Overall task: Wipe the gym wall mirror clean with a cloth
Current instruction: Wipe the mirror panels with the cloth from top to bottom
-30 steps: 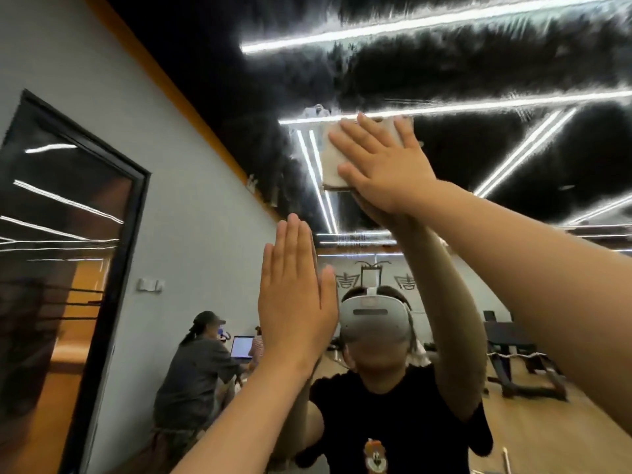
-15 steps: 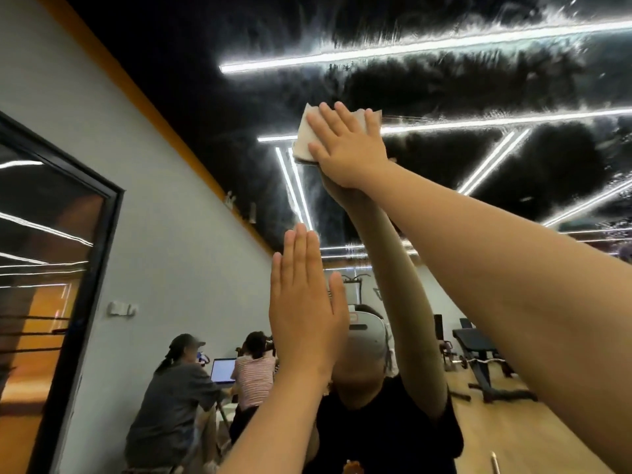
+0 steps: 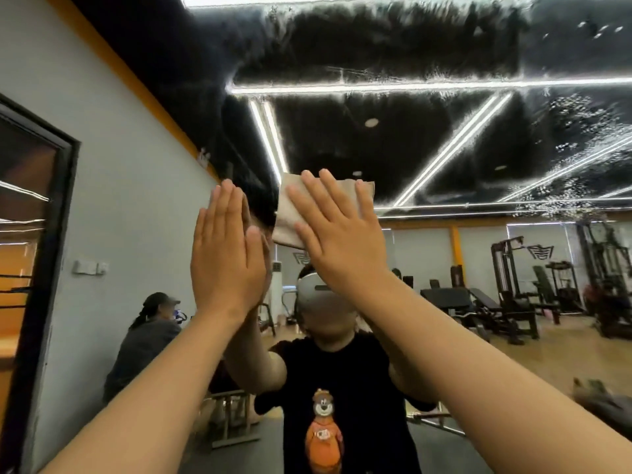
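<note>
Cloth (image 3: 290,217): folded, flat against mirror (image 3: 444,148), pinned under right hand (image 3: 342,241), fingers straight, spread. Left hand (image 3: 225,258): flat, empty, palm on mirror just left of cloth. Streaked mirror area above, rightward; right hand nearer.

Cloth (image 3: 285,217) partly hidden under right hand (image 3: 345,248).

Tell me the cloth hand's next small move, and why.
Probably slide the cloth up and to the right: the right hand presses it flat on the mirror, and white specks and smears cover the glass above and right of it.
</note>
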### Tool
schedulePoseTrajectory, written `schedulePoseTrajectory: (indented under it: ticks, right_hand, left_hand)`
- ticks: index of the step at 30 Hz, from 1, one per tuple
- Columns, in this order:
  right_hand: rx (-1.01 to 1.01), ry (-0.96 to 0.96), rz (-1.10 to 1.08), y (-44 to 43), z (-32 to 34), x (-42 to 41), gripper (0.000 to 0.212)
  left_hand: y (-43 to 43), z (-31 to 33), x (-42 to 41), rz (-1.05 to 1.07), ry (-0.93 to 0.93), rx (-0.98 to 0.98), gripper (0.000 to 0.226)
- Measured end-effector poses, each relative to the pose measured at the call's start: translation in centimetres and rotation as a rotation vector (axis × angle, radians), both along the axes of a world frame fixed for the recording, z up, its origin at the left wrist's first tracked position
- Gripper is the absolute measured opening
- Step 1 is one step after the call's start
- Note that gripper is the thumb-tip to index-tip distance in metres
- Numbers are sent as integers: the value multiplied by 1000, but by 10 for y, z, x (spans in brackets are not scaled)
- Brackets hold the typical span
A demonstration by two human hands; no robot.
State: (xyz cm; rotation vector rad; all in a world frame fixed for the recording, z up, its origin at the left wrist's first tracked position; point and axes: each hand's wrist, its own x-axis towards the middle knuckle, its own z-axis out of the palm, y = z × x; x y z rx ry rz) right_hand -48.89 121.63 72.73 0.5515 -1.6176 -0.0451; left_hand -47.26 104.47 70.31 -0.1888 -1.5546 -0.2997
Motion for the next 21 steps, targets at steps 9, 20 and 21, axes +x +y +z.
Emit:
schedulePoseTrajectory:
  ticks: [9,20,21]
  right_hand:
    - [-211,-106,-117,160,7,-3,60]
    - [-560,-194,-121,205,-5,-4,60]
    - [-536,-182,-116,192,-9,-4,59]
  left_hand:
    - [-1,1,-2,94,-15,-6,64]
    - [27,-101,15,51,-69,-104,65]
    - [27,-107,12,47,-68,-79,65]
